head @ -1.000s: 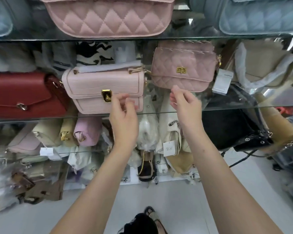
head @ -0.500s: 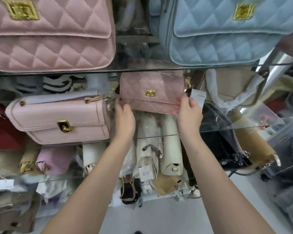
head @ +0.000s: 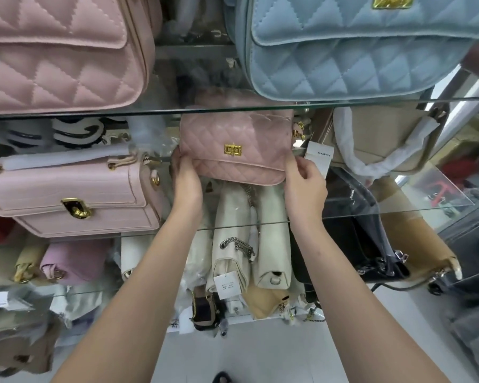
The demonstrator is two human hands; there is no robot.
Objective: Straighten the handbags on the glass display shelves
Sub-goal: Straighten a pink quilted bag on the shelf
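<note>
A small pink quilted handbag (head: 233,150) with a gold turn clasp stands on the middle glass shelf (head: 398,208). My left hand (head: 186,178) grips its lower left corner, and my right hand (head: 304,181) grips its lower right corner. A white price tag (head: 320,158) hangs beside the bag's right side, just above my right hand. Left of it on the same shelf sits a larger pale pink flap bag (head: 72,197) with a gold lock.
On the upper glass shelf (head: 233,109) stand a big pink quilted bag (head: 58,51) and a blue quilted bag (head: 357,45). A beige bag (head: 385,136) wrapped in white paper sits to the right. Cream, black and tan bags fill the lower shelves.
Both hands rose from the shelf edge to the small pink quilted bag and took hold of its two lower corners. The view came closer and shifted right.
</note>
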